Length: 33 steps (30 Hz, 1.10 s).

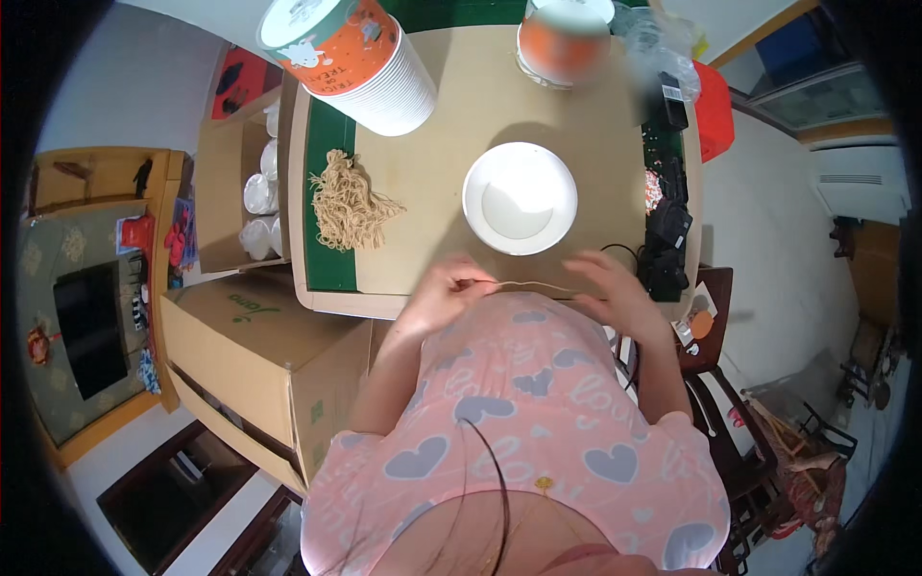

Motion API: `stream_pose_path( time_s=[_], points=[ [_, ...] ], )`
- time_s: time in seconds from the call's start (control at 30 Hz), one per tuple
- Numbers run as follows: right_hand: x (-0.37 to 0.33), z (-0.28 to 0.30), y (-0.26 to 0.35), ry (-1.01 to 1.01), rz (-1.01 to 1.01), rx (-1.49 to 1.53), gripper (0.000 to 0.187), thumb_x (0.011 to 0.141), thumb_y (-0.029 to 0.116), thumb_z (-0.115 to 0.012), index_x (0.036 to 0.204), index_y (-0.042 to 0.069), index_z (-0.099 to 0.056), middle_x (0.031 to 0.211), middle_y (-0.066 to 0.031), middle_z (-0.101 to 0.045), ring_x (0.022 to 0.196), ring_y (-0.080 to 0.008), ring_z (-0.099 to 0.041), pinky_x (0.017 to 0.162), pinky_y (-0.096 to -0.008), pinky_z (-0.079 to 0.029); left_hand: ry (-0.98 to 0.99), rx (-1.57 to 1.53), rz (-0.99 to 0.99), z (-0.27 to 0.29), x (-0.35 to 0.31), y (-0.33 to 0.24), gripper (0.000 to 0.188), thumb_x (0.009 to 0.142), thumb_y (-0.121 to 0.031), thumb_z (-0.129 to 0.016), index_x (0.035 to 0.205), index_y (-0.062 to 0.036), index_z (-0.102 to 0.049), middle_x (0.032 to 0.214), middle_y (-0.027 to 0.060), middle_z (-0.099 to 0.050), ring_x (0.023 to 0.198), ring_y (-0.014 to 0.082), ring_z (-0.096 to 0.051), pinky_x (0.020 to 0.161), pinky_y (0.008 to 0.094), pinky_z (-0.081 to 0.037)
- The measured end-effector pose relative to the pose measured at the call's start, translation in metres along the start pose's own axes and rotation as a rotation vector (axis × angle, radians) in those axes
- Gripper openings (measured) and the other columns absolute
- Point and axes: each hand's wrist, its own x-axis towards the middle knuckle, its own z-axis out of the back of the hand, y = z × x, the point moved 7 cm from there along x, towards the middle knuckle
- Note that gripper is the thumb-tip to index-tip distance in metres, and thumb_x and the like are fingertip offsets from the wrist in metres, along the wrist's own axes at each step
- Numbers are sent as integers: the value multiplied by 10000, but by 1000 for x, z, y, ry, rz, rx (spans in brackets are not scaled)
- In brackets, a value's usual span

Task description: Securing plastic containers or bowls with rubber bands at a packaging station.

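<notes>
Near the front edge of the table, my left hand (449,296) pinches one end of a thin tan cord (533,283). The cord runs across in front of my body toward my right hand (615,296), whose fingers are spread apart around its other end. Just beyond the hands stands a white paper bucket (521,240), its open mouth facing up. A loose bundle of tan cords (351,206) lies at the left side of the table.
A tall stack of paper buckets (389,101), orange-printed on top, stands at the far left. Another orange-and-white bucket (562,48), partly blurred, is at the back. Black devices (665,230) line the right edge. Cardboard boxes (259,336) flank the table (403,278) on the left.
</notes>
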Motion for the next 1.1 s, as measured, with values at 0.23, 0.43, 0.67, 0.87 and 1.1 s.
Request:
stream_pose_path(
  time_s=[0.23,0.43,0.67,0.87,1.1],
  points=[
    [34,-47,28,-40,-205,524,371,812,91,-637,1159,59,-508,777,-31,-545,691,-99,-509,621,-252,-423,-4,-68,-21,-24,16,-26,51,819,-36,-644,856,-7,-661,756,13,-611,666,62,-546,601,221,-443],
    [27,-41,14,-198,-237,546,104,810,86,-647,890,37,-602,566,52,-339,532,-32,-305,473,-220,-267,-27,-8,1,-20,18,-33,79,802,-61,-659,799,16,-643,742,30,-580,614,71,-492,551,235,-405],
    [27,-38,6,-262,-165,579,42,825,53,-619,843,25,-593,616,64,-433,564,-11,-355,495,-189,-295,-35,-77,-82,-24,26,-34,90,855,-82,-617,817,-2,-634,687,-12,-567,580,39,-462,543,194,-381],
    [35,-29,5,-438,-104,694,33,818,12,-615,834,23,-588,761,35,-543,626,-20,-444,560,-174,-345,-22,-75,85,-26,36,-33,389,965,-302,-429,683,-47,-514,623,-28,-457,526,53,-378,486,203,-303],
    [41,-6,17,-442,-30,334,61,791,17,-628,832,31,-585,727,-44,-547,613,-88,-512,529,-211,-393,206,-405,179,-47,47,-38,313,965,-276,-420,719,-88,-467,624,-48,-385,529,34,-310,463,187,-223]
  ],
)
